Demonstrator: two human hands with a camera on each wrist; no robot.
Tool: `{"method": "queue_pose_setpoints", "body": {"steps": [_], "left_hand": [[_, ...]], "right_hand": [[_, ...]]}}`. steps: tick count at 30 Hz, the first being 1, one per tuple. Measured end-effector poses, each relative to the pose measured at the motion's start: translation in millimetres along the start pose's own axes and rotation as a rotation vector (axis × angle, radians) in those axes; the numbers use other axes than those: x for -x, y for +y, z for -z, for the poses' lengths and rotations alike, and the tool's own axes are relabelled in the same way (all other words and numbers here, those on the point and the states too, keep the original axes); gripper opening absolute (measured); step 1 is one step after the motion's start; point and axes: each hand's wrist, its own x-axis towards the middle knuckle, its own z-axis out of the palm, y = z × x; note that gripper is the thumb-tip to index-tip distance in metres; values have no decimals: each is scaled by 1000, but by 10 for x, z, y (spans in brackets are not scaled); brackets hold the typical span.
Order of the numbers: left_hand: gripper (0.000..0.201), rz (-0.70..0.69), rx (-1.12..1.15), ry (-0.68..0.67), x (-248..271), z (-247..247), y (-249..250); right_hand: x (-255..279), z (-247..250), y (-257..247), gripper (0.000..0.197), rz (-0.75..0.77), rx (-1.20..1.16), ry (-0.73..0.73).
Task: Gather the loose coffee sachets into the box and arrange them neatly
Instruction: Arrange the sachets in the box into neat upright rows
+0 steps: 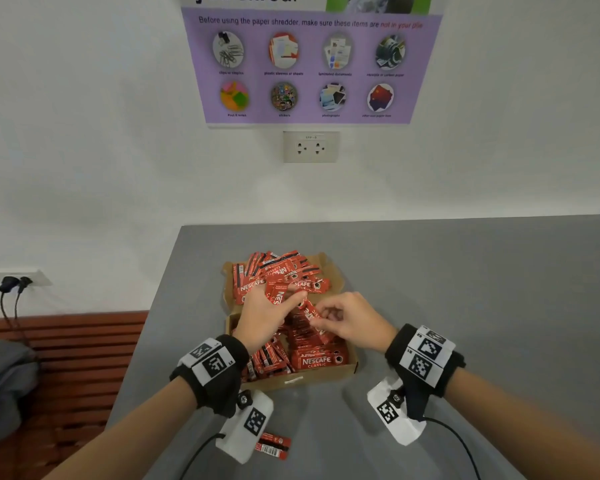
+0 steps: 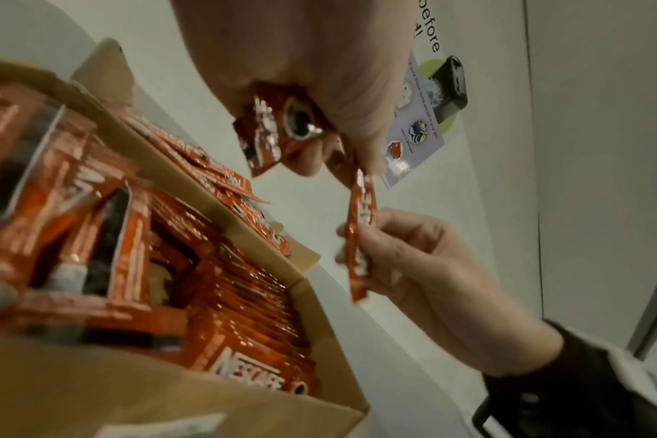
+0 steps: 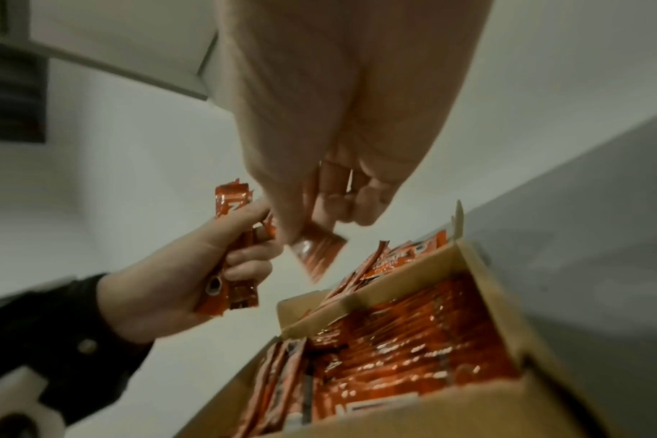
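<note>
An open cardboard box [image 1: 321, 375] stands on the grey table, packed with red coffee sachets [image 1: 317, 360]. A loose heap of sachets [image 1: 279, 271] lies on its folded-back lid at the far side. My left hand [image 1: 269, 311] hovers over the box and grips a small bunch of sachets [image 2: 272, 130]. My right hand [image 1: 340, 317] pinches a single sachet [image 2: 359, 234] beside the left hand's bunch, above the box [image 3: 507, 314]. Two more sachets [image 1: 272, 445] lie on the table near me, partly under my left wrist.
The table's left edge [image 1: 142, 341] drops to a wooden slatted bench [image 1: 73, 344] holding a grey bundle. A wall with a power outlet [image 1: 310, 147] and a purple poster stands just behind the box. Cables trail from both wrist cameras.
</note>
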Motion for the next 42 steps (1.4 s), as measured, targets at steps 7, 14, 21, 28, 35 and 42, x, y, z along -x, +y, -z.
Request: {"method": "queue_pose_setpoints", "body": {"steps": [7, 14, 21, 28, 35, 42], "left_hand": [[6, 17, -169, -165, 85, -56, -124], [8, -19, -525, -501, 49, 15, -186], [13, -31, -770, -683, 60, -67, -186], [16, -38, -800, -723, -17, -65, -212], [14, -33, -732, -725, -73, -58, -274], [15, -75, -738, -701, -4, -74, -259]], "right_hand": [[74, -60, -40, 37, -145, -317, 139], [195, 31, 169, 12, -105, -68, 43], [204, 18, 199, 7, -153, 213, -285], [109, -15, 170, 7, -157, 348, -331], [51, -28, 101, 6, -144, 473, -382], [92, -92, 48, 13, -110, 616, -370]]}}
